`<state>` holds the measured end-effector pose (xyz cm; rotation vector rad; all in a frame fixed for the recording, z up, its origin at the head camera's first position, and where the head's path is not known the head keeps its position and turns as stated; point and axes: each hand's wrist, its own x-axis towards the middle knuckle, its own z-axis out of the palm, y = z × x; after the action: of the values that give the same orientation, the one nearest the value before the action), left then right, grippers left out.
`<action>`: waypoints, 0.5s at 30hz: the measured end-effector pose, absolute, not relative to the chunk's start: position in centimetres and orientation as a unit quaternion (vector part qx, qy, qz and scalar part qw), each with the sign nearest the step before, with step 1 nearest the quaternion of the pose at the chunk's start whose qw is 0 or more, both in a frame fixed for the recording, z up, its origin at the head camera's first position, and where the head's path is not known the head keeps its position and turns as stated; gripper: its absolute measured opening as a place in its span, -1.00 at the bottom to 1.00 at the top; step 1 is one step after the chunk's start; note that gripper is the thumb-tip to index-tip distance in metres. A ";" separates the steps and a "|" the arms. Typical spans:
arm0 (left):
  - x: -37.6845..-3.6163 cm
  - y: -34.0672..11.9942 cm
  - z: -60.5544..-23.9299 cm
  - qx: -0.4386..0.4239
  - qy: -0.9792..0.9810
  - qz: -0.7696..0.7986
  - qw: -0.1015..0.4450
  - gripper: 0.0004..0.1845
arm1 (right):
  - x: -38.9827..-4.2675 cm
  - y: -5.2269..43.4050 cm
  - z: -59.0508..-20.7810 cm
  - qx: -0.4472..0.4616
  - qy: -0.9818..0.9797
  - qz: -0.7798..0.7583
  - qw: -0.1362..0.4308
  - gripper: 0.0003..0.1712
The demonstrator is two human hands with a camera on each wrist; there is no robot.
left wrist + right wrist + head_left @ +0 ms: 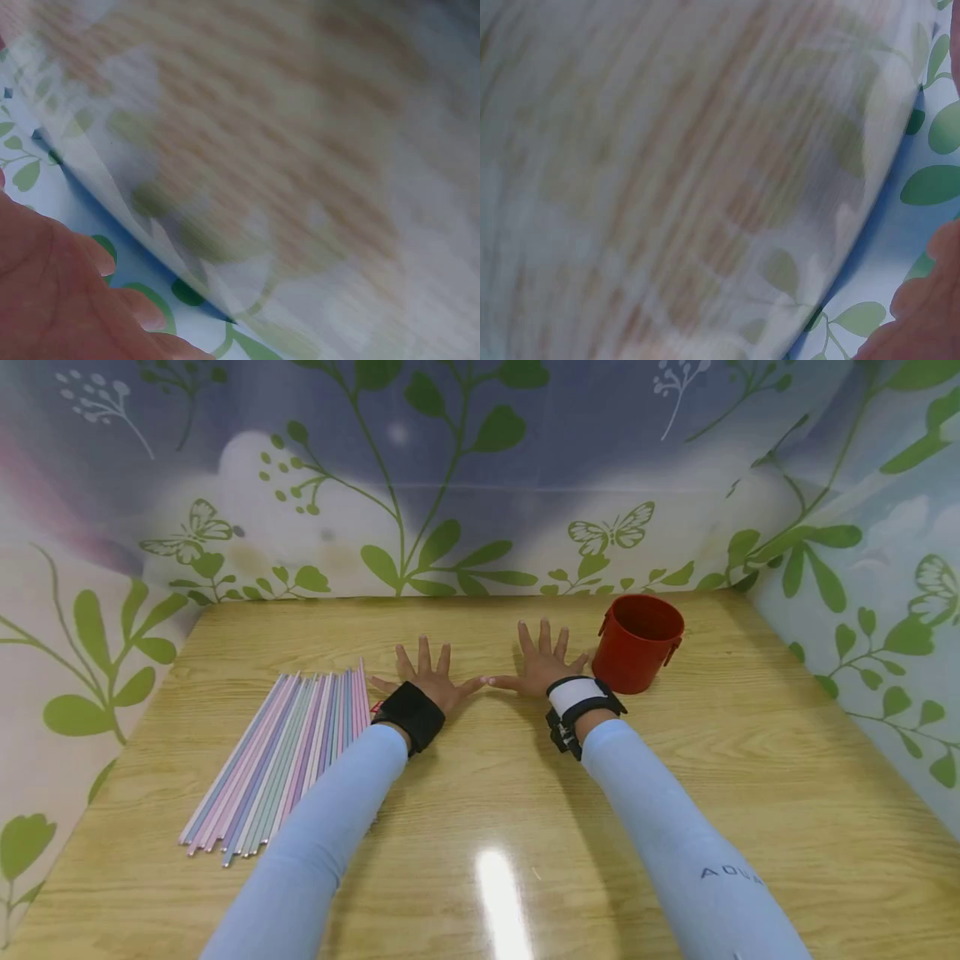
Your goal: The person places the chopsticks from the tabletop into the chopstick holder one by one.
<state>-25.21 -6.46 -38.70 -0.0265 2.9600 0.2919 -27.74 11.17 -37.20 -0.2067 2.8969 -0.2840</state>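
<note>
In the head view my left hand (432, 683) and right hand (542, 667) are spread over the wooden table, fingers straight and fanned. Their thumb tips meet or nearly meet between them. Neither holds anything. To the left of my left hand lies a fan of pastel sticks (288, 752) in pink, blue, green, purple and white; the left forearm hides part of it. A red bucket (632, 647) stands upright just right of my right hand. Each wrist view catches part of a hand, the left palm (52, 292) and the right fingers (922, 307), against blurred tabletop.
The light wood table (480, 793) reaches back to a curtain (480, 527) printed with leaves and butterflies. Similar printed sheets hang at the left (82, 610) and right (892, 635) sides. Black straps circle both wrists.
</note>
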 end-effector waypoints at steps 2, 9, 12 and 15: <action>-25.1 -6.5 -38.6 -0.011 0.991 0.100 0.085 -0.03 | -27.8 11.2 -37.3 -0.071 0.987 -0.097 0.111 0.19; -25.0 -6.3 -38.4 -0.010 0.992 0.095 0.086 -0.06 | -28.2 11.3 -37.6 -0.072 0.986 -0.108 0.109 0.22; -25.1 -6.4 -38.4 -0.006 0.992 0.088 0.085 -0.06 | -28.2 11.4 -37.3 -0.089 0.983 -0.128 0.098 0.21; -24.9 -6.6 -37.9 -0.006 0.992 0.087 0.093 -0.06 | -28.3 12.0 -36.6 -0.132 0.977 -0.161 0.043 0.21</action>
<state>-24.94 -6.57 -37.94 -0.0181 2.9448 0.2580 -28.31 11.98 -36.60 -0.4041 2.9882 -0.4932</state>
